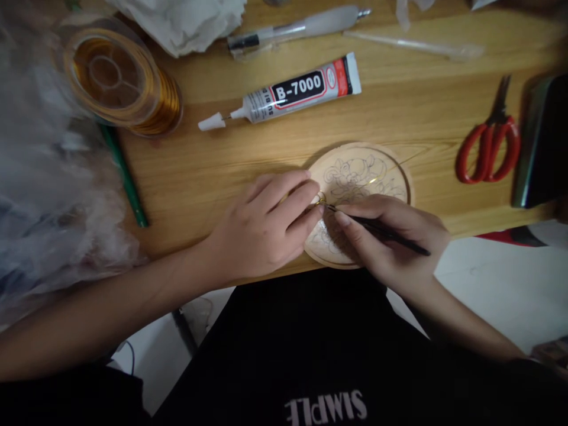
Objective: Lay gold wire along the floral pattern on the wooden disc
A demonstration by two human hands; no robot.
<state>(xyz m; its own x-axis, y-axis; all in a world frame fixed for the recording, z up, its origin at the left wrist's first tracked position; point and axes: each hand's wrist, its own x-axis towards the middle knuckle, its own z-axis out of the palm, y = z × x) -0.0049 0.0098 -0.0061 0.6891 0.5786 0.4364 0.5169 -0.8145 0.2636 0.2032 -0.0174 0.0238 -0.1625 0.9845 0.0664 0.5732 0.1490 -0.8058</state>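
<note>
A round wooden plate (352, 168) with a line drawing on it lies at the table's front edge. My left hand (270, 228) rests on the plate's left side, fingers bent and close together, fingertips at a small loop of gold wire (320, 201). Whether those fingertips pinch the wire is too small to tell. In my right hand (393, 236) is a pair of dark tweezers (394, 234), held like a pen, its tip beside the gold loop. Another short gold piece (375, 180) shows on the drawing farther right.
A glue tube (302, 89) lies behind the plate, a pen (297, 29) beyond it. Red-handled scissors (488, 148) and a dark device (544, 142) are at right. The gold wire spool (119, 77), green stick (124, 174) and clear plastic (66, 201) sit left.
</note>
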